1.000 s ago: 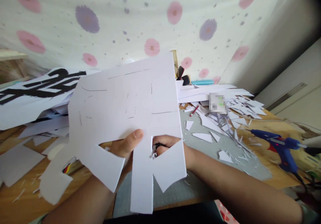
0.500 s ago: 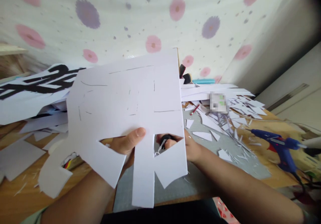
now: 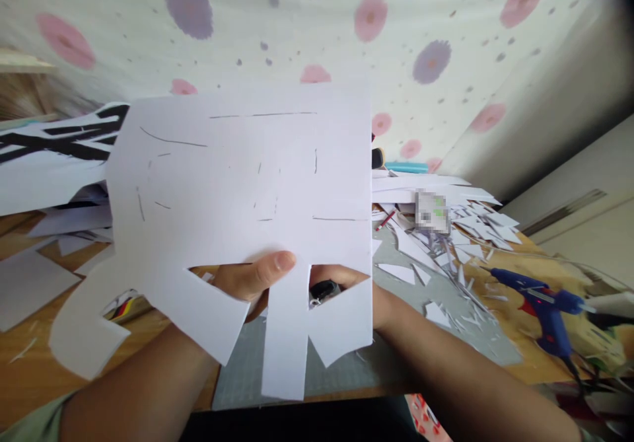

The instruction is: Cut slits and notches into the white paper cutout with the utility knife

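Note:
A large white foam board (image 3: pixel 238 178), cut with strip-like legs and marked with thin pencil lines, is held up before me. My left hand (image 3: pixel 257 273) grips its lower part, the thumb over the front and the fingers behind. Behind the board is my right hand (image 3: pixel 341 273), seen in part through a cut-out gap. A black-and-silver tool (image 3: pixel 324 291) shows by its fingers and appears to be in its grip; its kind is hidden. A curved white piece (image 3: pixel 79 336) hangs at the board's lower left.
White offcuts (image 3: pixel 396 272) litter the grey cutting mat (image 3: pixel 396 303) and desk. A blue glue gun (image 3: pixel 545 296) lies at the right. A red pencil (image 3: pixel 385 220) rests behind the mat's scraps. White sheets with black strokes (image 3: pixel 49 151) stand at the left.
The board has tilted to face me more squarely, its left side shifting left and up. My left hand keeps its grip. The black-and-silver tool shows slightly lower in the gap.

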Demonstrator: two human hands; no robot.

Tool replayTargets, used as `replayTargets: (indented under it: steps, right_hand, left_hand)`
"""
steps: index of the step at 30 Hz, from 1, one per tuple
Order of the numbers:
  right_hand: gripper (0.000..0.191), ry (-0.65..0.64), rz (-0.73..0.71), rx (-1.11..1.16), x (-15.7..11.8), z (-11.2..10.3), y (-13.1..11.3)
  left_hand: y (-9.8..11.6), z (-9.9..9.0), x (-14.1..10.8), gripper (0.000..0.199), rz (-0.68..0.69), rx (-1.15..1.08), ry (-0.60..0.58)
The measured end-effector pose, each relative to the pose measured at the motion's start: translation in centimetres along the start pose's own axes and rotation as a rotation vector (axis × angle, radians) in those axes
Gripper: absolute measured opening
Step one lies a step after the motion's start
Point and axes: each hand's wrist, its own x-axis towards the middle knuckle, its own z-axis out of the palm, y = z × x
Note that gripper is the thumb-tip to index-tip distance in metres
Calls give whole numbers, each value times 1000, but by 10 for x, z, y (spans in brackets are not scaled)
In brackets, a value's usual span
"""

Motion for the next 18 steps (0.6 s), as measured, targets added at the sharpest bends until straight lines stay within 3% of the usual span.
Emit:
replayTargets:
  steps: [6,12,18]
  right_hand:
    - [27,-1,-6,-127,1,-2,-5]
    - [27,-13,-84,-320,2,-4,-4]
    - [30,125,-98,-378,3,3,-4]
  left_hand:
    - [-2,7,-2,22,-44,-64,16]
    - [-4,18,-3,27,-90,-160,82]
    - [-8,10,-5,25,-95,-169,126]
